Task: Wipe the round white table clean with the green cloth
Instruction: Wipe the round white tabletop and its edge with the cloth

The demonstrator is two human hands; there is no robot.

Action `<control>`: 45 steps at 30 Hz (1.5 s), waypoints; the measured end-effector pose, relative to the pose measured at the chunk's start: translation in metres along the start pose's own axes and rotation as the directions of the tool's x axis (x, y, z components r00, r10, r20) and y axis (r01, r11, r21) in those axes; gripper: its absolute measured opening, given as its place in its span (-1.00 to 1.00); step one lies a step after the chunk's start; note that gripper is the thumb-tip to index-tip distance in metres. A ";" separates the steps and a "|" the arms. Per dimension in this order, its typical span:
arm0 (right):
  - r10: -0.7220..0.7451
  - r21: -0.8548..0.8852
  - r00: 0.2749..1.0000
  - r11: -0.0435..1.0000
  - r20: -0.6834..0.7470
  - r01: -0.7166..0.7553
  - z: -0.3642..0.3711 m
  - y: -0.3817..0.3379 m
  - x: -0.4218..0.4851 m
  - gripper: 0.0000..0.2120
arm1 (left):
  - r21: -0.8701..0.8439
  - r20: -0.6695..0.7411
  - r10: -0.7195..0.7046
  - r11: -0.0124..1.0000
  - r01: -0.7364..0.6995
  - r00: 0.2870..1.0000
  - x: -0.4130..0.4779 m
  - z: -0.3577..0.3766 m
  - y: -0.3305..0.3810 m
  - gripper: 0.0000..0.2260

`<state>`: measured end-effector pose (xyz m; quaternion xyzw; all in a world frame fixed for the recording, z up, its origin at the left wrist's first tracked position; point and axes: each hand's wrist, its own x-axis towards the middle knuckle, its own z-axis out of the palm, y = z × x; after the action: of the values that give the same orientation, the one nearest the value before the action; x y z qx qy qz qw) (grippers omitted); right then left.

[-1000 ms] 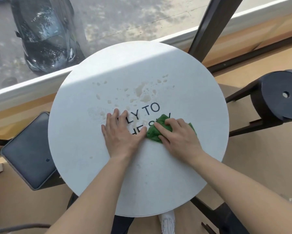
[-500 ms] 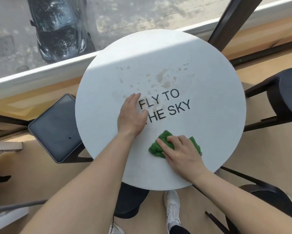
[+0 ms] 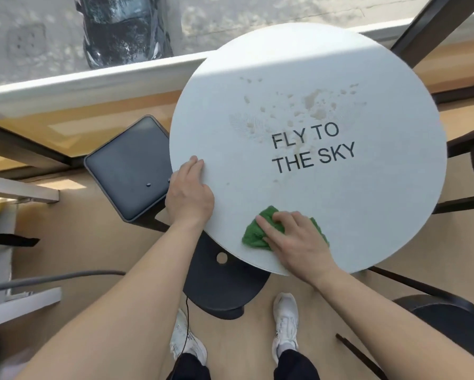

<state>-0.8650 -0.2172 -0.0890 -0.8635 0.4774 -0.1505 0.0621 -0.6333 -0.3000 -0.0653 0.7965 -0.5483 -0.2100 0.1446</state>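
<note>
Right grip flat on green cloth, wrist bent.

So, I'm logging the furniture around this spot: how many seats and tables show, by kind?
Round white table: 1
Round black stools: 2
Square dark grey padded stool: 1
Total: 4; a dark shape at the right edge is too cropped to count.
</note>
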 end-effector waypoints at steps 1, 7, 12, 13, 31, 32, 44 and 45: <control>0.004 -0.014 1.000 1.000 -0.012 -0.005 0.001 0.012 0.017 -0.66 | -0.011 0.008 0.016 1.000 -0.016 1.000 -0.002 0.001 -0.003 -0.48; 0.407 -0.058 0.902 0.907 -0.147 -0.418 0.007 0.043 0.094 -0.67 | -0.078 -0.006 0.065 0.995 -0.065 0.998 -0.002 0.006 -0.013 -0.49; 0.046 0.011 0.999 0.999 0.000 -0.046 0.011 -0.044 0.017 -0.67 | -0.175 0.071 0.111 0.980 -0.097 0.991 0.002 -0.007 -0.025 -0.46; -0.031 0.020 0.999 0.999 0.042 0.030 0.011 -0.052 0.010 -0.68 | -0.167 0.072 0.125 0.980 -0.111 0.990 0.002 -0.010 -0.027 -0.48; 0.017 0.092 0.999 0.996 0.027 -0.020 0.033 -0.061 0.099 -0.65 | -0.530 0.146 -0.334 0.769 0.359 0.931 -0.006 0.003 -0.060 -0.62; 0.024 0.078 1.000 0.997 0.008 -0.024 0.038 -0.054 0.117 -0.67 | -0.572 0.157 -0.334 0.736 0.361 0.929 -0.006 0.006 -0.061 -0.62; 0.119 0.116 0.992 0.986 0.032 -0.122 0.049 -0.078 0.169 -0.69 | -0.674 0.217 -0.249 0.661 0.330 0.944 -0.007 0.004 -0.069 -0.62; 0.102 0.130 0.993 0.986 0.057 -0.109 0.045 -0.076 0.162 -0.68 | -0.662 0.214 -0.247 0.675 0.326 0.945 -0.007 0.003 -0.069 -0.61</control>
<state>-0.7089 -0.3144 -0.0798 -0.8345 0.5096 -0.1568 0.1392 -0.5807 -0.2690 -0.0986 0.7489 -0.3057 -0.4605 0.3656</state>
